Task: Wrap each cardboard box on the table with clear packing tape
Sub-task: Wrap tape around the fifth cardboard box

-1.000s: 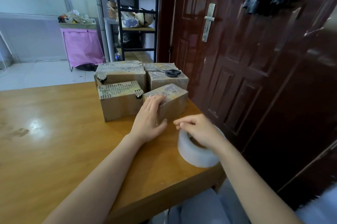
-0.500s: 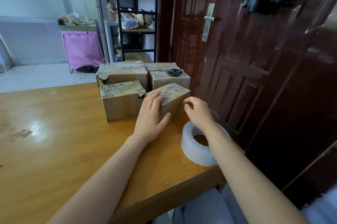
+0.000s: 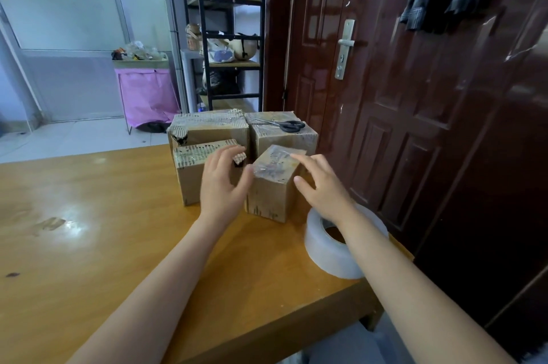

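both hands, left hand [image 3: 223,183] and right hand [image 3: 321,185], fingers spread loosely, flank the small box [image 3: 271,185].

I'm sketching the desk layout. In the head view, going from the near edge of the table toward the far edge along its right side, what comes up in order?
Tape roll → small front box → back right box, scissors lying on top.

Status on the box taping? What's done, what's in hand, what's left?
Done: the back right box, scissors on top, shows glossy tape. In hand: left hand and right hand, fingers straight, flank the small front box, no firm grip; its top is taped. Left: the two left boxes look torn; the tape roll lies idle.
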Available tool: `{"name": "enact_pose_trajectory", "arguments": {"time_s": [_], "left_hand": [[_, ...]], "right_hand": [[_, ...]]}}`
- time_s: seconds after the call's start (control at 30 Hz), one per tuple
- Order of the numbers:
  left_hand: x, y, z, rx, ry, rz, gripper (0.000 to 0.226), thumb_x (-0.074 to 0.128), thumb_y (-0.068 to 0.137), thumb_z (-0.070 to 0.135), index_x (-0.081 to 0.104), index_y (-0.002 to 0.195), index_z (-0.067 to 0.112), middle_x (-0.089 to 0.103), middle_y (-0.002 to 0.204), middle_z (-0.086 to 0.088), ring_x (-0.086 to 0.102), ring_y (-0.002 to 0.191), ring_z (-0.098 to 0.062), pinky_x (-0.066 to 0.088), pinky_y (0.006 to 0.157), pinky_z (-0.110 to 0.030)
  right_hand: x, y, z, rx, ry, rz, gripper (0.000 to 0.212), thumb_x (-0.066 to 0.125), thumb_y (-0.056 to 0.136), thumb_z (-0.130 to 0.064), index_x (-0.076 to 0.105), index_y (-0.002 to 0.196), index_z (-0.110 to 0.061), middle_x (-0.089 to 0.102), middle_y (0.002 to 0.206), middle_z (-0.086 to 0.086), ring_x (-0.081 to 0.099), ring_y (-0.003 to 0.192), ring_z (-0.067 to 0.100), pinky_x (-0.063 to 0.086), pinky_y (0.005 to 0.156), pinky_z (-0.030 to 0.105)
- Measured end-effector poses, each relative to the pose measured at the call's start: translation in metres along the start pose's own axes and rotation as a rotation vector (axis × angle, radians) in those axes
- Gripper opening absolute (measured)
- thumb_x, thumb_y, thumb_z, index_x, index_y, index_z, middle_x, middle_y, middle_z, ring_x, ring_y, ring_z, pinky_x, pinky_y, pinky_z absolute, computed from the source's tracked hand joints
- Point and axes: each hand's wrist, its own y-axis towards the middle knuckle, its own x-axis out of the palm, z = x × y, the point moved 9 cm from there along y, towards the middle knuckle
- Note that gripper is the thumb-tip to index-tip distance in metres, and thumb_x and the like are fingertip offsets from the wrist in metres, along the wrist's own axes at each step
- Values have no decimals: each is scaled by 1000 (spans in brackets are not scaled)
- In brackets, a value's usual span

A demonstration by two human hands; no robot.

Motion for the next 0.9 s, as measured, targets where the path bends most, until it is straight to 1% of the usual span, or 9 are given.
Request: {"name": "enact_pose_trajectory", "arguments": {"time_s": [0.07, 0.13, 0.2, 0.3, 0.4, 0.47, 0.57, 0.77, 0.9], "left_hand": [[-2, -1, -16, -120, 18, -33, 38, 53, 94, 39, 58, 120, 11, 54, 120, 5, 42, 116, -6, 36, 96, -24], [0, -4, -19, -139, 70, -79, 37, 55, 96, 37, 57, 121, 10, 55, 121, -1, 45, 117, -14, 39, 95, -29], [-7, 0, -16, -98, 153, -30, 42, 56, 95, 39, 55, 124, 8, 54, 127, -6, 43, 123, -20, 34, 99, -29], [-26, 12, -29, -102, 332, 69, 59, 55, 90, 47, 50, 133, 6, 42, 144, -13, 29, 137, -28, 21, 114, -41], [-25, 14, -72, -201, 580, -168, 71, 55, 89, 59, 38, 146, 20, 27, 156, -10, 10, 147, -31, 0, 118, -51], [-25, 10, -87, -165, 633, -269, 66, 60, 86, 57, 45, 142, 25, 37, 152, -5, 19, 145, -31, 15, 116, -58], [-40, 10, -92, -186, 455, -204, 54, 69, 85, 41, 57, 134, 22, 50, 143, -2, 29, 140, -29, 38, 105, -52], [-81, 7, -103, -244, 61, 16, 47, 76, 81, 17, 63, 126, 10, 59, 129, -10, 51, 121, -29, 44, 100, -53], [-114, 18, -76, -141, 4, 190, 47, 76, 81, 11, 63, 126, 5, 60, 129, -12, 54, 120, -27, 44, 102, -43]], "right_hand": [[2, 0, -1, 3, -30, -6, 44, 47, 99, -30, 41, 143, -28, 40, 118, -8, 43, 114, 11, 43, 90, 29], [2, 1, 0, 11, -70, -1, 42, 48, 99, -32, 45, 140, -25, 39, 121, -7, 42, 116, 11, 43, 89, 28], [3, 1, -1, 7, -105, 3, 42, 50, 98, -32, 46, 138, -23, 37, 125, -7, 36, 119, 9, 37, 88, 24], [4, -1, -2, 2, -115, -21, 42, 53, 97, -30, 46, 138, -23, 32, 132, -5, 27, 124, 10, 26, 93, 21], [5, -3, -3, 5, -80, -53, 42, 54, 96, -28, 45, 136, -21, 29, 138, -3, 24, 129, 12, 22, 98, 22], [7, -3, -3, 7, -78, -72, 42, 54, 97, -27, 44, 136, -21, 27, 143, -3, 21, 134, 14, 20, 101, 23], [8, -3, -5, 5, -89, -90, 42, 53, 98, -28, 42, 138, -21, 25, 150, -5, 16, 139, 13, 17, 104, 24], [9, -3, -8, 7, -118, -84, 41, 53, 97, -30, 43, 136, -21, 27, 149, -6, 20, 137, 15, 21, 102, 25], [12, 1, -23, -55, -241, -70, 42, 57, 93, -39, 48, 131, -23, 35, 134, -3, 29, 125, 14, 33, 97, 29]]}}
